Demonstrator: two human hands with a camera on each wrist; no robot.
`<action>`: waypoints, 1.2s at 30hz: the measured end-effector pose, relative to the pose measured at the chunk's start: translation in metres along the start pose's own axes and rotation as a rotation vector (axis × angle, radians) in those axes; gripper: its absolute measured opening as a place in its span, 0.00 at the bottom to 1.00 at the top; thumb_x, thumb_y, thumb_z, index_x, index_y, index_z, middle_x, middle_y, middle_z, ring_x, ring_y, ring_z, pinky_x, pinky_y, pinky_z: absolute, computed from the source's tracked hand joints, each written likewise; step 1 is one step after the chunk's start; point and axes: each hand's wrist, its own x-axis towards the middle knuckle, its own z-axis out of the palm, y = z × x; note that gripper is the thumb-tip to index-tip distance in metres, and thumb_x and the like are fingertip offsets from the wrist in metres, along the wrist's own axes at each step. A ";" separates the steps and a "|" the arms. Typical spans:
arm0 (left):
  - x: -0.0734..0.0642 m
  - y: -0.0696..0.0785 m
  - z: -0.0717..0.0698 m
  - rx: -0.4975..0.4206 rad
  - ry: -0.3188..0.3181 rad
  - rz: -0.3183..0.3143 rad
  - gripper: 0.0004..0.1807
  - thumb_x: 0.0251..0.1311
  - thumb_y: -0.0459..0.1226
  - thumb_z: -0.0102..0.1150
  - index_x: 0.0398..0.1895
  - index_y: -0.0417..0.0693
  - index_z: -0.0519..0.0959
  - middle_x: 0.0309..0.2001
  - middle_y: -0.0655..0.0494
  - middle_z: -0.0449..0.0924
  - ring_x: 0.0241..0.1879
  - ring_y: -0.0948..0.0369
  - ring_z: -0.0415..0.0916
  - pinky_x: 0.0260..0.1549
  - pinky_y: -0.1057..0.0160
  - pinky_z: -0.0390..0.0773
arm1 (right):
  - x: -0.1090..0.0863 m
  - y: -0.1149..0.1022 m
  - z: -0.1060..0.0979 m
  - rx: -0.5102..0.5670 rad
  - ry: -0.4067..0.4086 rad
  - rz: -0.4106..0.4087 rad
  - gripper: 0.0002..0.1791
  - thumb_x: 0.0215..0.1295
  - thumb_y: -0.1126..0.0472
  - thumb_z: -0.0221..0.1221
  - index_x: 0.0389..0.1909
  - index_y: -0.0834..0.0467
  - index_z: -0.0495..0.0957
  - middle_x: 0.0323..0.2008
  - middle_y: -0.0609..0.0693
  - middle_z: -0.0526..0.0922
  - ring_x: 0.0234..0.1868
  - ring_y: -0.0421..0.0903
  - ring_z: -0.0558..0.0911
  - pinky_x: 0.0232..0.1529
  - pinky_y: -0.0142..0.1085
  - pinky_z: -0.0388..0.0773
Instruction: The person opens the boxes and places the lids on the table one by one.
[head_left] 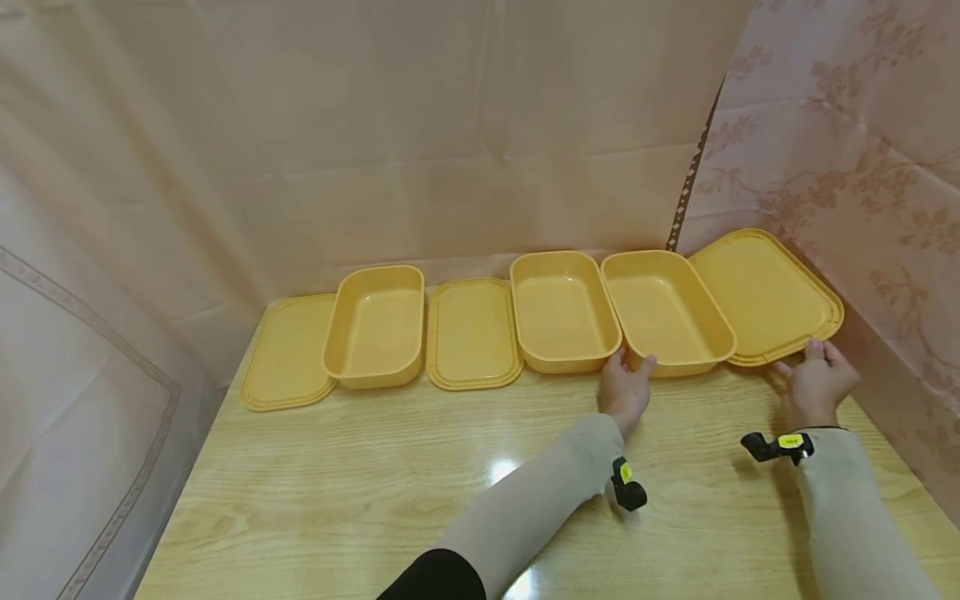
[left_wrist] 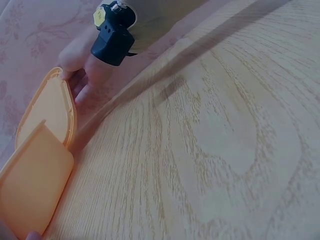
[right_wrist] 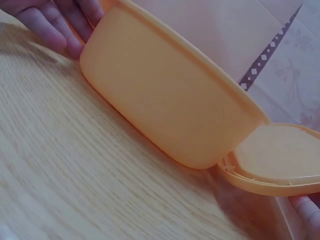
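Observation:
In the head view, my left hand holds the near left corner of a yellow plastic food container, the rightmost of the open ones. Its fingertips reach into the gap beside the middle container. With thumb on top, my right hand pinches the near right corner of a yellow lid. That lid tilts, its right side raised, and its left edge meets the held container's side. The right wrist view shows the container's wall close up, with the lid beside it.
Further left on the wooden table lie a flat lid, another open container and a lid partly under that container's edge. Beige cloth hangs behind the row; a flowered pink cloth borders the right side.

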 end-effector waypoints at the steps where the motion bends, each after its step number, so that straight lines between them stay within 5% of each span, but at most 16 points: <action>1: 0.000 0.000 0.000 -0.001 0.002 0.005 0.30 0.57 0.53 0.65 0.63 0.56 0.75 0.56 0.57 0.81 0.58 0.58 0.76 0.59 0.57 0.73 | 0.000 0.000 -0.001 0.004 0.001 0.005 0.08 0.70 0.65 0.53 0.31 0.64 0.75 0.36 0.47 0.67 0.33 0.40 0.73 0.15 0.32 0.78; 8: -0.001 0.000 0.000 -0.010 -0.006 0.010 0.30 0.58 0.53 0.65 0.63 0.55 0.74 0.56 0.57 0.80 0.58 0.58 0.76 0.59 0.57 0.73 | 0.001 -0.001 -0.005 -0.020 0.020 0.039 0.10 0.71 0.66 0.51 0.29 0.64 0.76 0.33 0.47 0.70 0.29 0.39 0.75 0.15 0.34 0.79; 13: -0.001 -0.001 0.001 0.000 -0.008 0.015 0.31 0.58 0.54 0.64 0.63 0.55 0.74 0.57 0.56 0.80 0.58 0.58 0.76 0.59 0.57 0.73 | 0.001 -0.003 -0.016 -0.063 -0.026 0.140 0.09 0.71 0.68 0.49 0.30 0.62 0.75 0.24 0.47 0.78 0.20 0.42 0.82 0.17 0.36 0.81; 17: 0.000 -0.002 0.001 -0.007 -0.007 0.012 0.31 0.58 0.54 0.64 0.64 0.55 0.74 0.57 0.56 0.80 0.59 0.58 0.76 0.59 0.57 0.73 | 0.001 -0.004 -0.022 -0.175 -0.049 0.201 0.09 0.72 0.66 0.48 0.32 0.59 0.74 0.18 0.49 0.79 0.16 0.44 0.83 0.18 0.36 0.82; 27: 0.001 0.002 0.000 -0.005 0.005 0.003 0.30 0.58 0.54 0.63 0.63 0.55 0.74 0.57 0.55 0.81 0.58 0.58 0.76 0.59 0.57 0.73 | 0.013 -0.009 -0.019 -0.556 -0.033 0.176 0.16 0.71 0.65 0.47 0.22 0.55 0.74 0.09 0.44 0.76 0.09 0.39 0.76 0.11 0.32 0.76; 36: 0.000 0.001 0.000 0.004 -0.002 -0.027 0.31 0.59 0.54 0.64 0.63 0.54 0.74 0.58 0.54 0.80 0.59 0.57 0.76 0.60 0.56 0.73 | 0.020 -0.008 -0.022 -0.767 -0.050 0.197 0.05 0.68 0.67 0.48 0.32 0.57 0.71 0.10 0.43 0.75 0.11 0.38 0.77 0.14 0.31 0.77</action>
